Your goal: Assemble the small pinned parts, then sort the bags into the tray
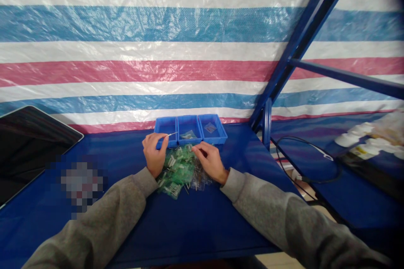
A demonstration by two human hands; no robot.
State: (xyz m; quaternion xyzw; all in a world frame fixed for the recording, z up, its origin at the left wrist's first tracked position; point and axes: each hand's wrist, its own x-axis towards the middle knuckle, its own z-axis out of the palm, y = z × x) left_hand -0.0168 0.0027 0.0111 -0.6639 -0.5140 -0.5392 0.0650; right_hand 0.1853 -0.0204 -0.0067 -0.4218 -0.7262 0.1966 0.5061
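My left hand (154,151) is closed in a pinch on a thin metal pin (172,134), which points right, over the left blue bin (166,121). My right hand (210,160) has its thumb and fingers pressed together at the top right of a pile of small green plastic bags (179,170); what its fingertips hold, if anything, I cannot make out. White or silvery pieces show inside the green bags. Clear bags with thin metal pieces (198,178) lie at the pile's right side, partly under my right hand.
Beyond the pile, a middle bin (189,119) contains a greenish bag, and a right bin (222,135) contains a clear bag. A dark-screened panel (34,147) stands left. A blue metal frame (284,71) rises right, near a black cable (315,182) and white bottles (362,134).
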